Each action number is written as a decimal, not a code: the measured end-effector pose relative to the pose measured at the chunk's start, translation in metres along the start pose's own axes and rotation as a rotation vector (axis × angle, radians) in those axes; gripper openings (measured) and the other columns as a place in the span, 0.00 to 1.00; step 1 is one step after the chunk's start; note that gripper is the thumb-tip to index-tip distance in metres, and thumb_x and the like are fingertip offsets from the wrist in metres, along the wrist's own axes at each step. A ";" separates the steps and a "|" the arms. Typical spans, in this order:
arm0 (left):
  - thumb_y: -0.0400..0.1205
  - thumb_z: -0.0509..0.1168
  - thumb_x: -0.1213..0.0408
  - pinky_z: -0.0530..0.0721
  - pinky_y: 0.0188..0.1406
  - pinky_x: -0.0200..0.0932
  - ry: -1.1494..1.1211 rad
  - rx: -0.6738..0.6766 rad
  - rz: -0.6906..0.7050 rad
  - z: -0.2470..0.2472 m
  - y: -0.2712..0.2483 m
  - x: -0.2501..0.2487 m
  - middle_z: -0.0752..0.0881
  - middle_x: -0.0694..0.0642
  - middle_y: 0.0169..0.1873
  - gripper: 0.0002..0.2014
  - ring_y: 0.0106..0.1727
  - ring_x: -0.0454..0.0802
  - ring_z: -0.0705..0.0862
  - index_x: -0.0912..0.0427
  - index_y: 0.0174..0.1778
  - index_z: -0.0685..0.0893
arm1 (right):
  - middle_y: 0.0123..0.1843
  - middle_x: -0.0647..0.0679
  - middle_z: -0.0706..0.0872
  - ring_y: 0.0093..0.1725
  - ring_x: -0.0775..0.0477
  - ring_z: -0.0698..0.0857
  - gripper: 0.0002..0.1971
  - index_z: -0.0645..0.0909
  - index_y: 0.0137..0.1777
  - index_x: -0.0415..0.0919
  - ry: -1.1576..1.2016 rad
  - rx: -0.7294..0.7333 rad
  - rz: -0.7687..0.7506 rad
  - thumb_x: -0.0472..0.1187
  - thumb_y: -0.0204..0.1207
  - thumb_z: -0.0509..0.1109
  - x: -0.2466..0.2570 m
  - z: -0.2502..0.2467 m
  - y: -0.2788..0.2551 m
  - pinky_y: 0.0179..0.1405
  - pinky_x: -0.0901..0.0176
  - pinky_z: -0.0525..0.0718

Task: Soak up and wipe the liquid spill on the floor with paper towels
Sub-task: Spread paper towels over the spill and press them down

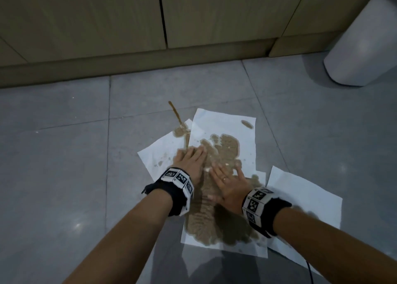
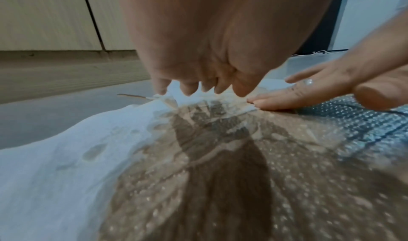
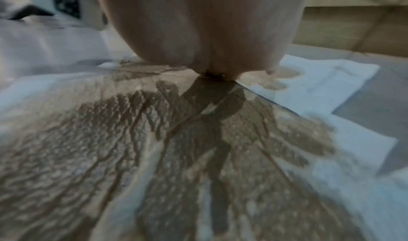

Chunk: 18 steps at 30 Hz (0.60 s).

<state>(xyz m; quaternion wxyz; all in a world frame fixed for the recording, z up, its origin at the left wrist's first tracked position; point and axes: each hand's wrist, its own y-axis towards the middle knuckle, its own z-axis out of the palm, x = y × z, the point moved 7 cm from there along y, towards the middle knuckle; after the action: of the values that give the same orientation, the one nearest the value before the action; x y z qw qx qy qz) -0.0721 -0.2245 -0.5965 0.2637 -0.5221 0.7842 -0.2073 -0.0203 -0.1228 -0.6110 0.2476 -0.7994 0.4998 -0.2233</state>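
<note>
We pressed our left hand (image 1: 190,160) and right hand (image 1: 231,183) flat, fingers straight, gripping nothing, onto the paper towels (image 1: 225,133) covering the brown spill (image 1: 175,111) on the floor (image 1: 64,154). Soaked, they looked limp and tearable; dry white edges seemed safest to lift.

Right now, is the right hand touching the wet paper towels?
Touching. The head view shows the right hand spread flat on the soaked paper towels, with no gap.
</note>
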 end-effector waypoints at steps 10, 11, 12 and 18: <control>0.88 0.43 0.62 0.45 0.79 0.55 0.039 -0.041 -0.037 -0.003 0.003 0.002 0.42 0.49 0.83 0.27 0.83 0.52 0.44 0.55 0.83 0.42 | 0.82 0.53 0.31 0.83 0.52 0.36 0.56 0.35 0.83 0.44 0.046 -0.089 -0.073 0.68 0.52 0.12 0.005 -0.004 -0.004 0.71 0.37 0.21; 0.88 0.43 0.62 0.45 0.80 0.54 0.029 -0.052 -0.037 -0.002 0.001 0.001 0.41 0.49 0.83 0.27 0.83 0.51 0.43 0.54 0.83 0.42 | 0.82 0.53 0.30 0.83 0.53 0.34 0.55 0.33 0.82 0.44 0.072 -0.077 -0.079 0.68 0.52 0.14 0.009 -0.002 -0.004 0.71 0.37 0.21; 0.88 0.43 0.62 0.45 0.80 0.54 0.019 -0.067 -0.036 -0.002 -0.001 0.000 0.40 0.49 0.83 0.27 0.83 0.51 0.43 0.54 0.83 0.41 | 0.83 0.52 0.31 0.82 0.53 0.33 0.54 0.32 0.82 0.45 0.081 -0.067 -0.087 0.69 0.52 0.14 0.012 0.000 -0.003 0.71 0.38 0.21; 0.88 0.42 0.63 0.43 0.80 0.55 -0.038 -0.062 -0.085 0.005 -0.022 0.009 0.36 0.48 0.82 0.28 0.83 0.51 0.39 0.53 0.82 0.36 | 0.82 0.53 0.30 0.83 0.51 0.34 0.44 0.33 0.82 0.44 0.105 -0.114 -0.069 0.68 0.69 0.25 0.017 -0.005 0.000 0.70 0.36 0.22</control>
<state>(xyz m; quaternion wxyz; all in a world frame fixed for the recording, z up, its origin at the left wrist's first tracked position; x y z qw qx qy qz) -0.0567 -0.2415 -0.5888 0.2531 -0.5667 0.7621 -0.1842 -0.0161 -0.1394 -0.6048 0.1671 -0.8161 0.4963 -0.2445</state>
